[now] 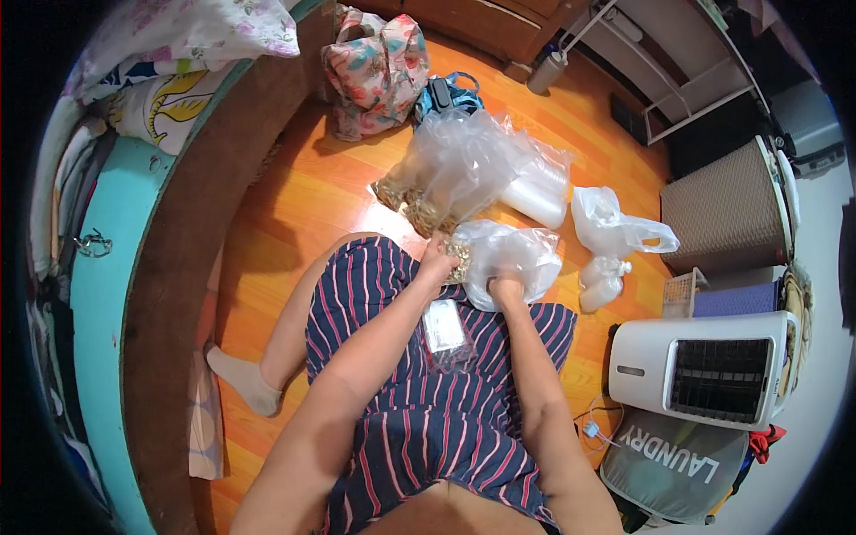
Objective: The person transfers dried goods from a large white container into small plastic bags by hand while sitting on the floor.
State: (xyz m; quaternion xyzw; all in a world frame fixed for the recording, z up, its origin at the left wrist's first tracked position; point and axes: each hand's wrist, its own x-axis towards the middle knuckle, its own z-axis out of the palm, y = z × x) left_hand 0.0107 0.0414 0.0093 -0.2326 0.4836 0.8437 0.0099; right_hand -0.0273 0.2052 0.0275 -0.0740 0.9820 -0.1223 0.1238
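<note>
My left hand (439, 260) grips a small clear plastic packet (459, 262) with pale golden bits inside, just above my lap. To its right, my right hand (507, 289) reaches into the mouth of a translucent plastic bag (530, 252); its fingers are hidden, so I cannot tell what they hold. A clear plastic sleeve with a shiny silver-white patch (443, 326) lies on my striped clothing between my forearms. Beyond my left hand, packets of brownish-gold contents (428, 212) rest on the wooden floor, partly under a large translucent plastic bag (461, 150).
A roll of clear plastic (533, 200) lies beyond the bag. White plastic bags (597, 214) and a cloudy plastic bundle (602, 284) sit to the right. A floral bag (378, 77) stands ahead. An air cooler (699, 371) stands at right; a wooden bed edge (194, 221) runs along the left.
</note>
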